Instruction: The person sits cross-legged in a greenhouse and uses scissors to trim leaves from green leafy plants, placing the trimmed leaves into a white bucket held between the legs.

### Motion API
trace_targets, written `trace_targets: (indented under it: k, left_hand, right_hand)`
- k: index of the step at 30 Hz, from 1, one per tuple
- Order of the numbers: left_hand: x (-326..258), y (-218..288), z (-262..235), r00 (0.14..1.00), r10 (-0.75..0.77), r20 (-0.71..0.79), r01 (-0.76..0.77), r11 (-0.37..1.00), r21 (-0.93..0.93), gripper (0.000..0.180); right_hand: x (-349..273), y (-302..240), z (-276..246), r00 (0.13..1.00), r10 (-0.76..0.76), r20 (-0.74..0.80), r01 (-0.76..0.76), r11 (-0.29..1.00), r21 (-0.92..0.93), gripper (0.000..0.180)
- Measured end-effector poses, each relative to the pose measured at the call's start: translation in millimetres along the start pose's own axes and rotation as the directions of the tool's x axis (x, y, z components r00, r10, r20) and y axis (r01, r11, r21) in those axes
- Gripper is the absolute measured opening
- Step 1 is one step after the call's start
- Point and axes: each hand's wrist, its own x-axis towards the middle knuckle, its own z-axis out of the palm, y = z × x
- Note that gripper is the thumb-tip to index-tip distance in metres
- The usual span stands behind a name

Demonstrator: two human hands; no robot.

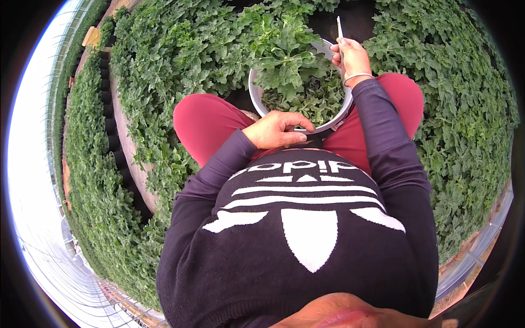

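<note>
Between my knees stands a round pale grey bucket (256, 93), partly filled with cut leafy green shoots (306, 106). My left hand (280, 129) is at its near rim, index finger over the edge and thumb on the outer side. On the far right side of the bucket, my right hand (353, 57) is closed around a slim knife (339, 27), its pale narrow blade pointing away from me. A large leafy plant (287, 57) leans over the bucket's far left rim. The knife's handle is mostly hidden in my fingers.
Dense leafy plants (180, 49) grow in front and to the left, and another thick bed (459, 109) lies to the right. Dark ground (358, 13) shows beyond the knife. A row of dark trays or pots (112, 117) runs along the left, beside a bare path (128, 120).
</note>
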Motion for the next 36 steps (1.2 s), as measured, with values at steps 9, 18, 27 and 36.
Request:
trace_targets:
  k: [9,18,27,36]
  left_hand:
    - [8,-64,-17,0.581,-0.614,-0.533,-0.334,0.418,-0.845,0.013]
    - [34,-58,-38,0.511,-0.540,-0.669,-0.385,0.552,-0.740,0.026]
    - [56,-66,-122,0.577,-0.549,-0.605,-0.302,0.545,-0.782,0.038]
    - [73,-55,-143,0.618,-0.470,-0.631,-0.257,0.638,-0.726,0.049]
  right_hand:
    - [72,12,23,0.978,0.206,0.028,-0.193,0.950,-0.245,0.025]
    - [74,58,32,0.976,0.133,0.172,-0.108,0.984,-0.143,0.025]
    - [-46,41,10,0.923,0.347,0.167,-0.362,0.930,0.068,0.023]
    - [-30,52,7,0.987,0.159,0.021,-0.160,0.986,0.056,0.032]
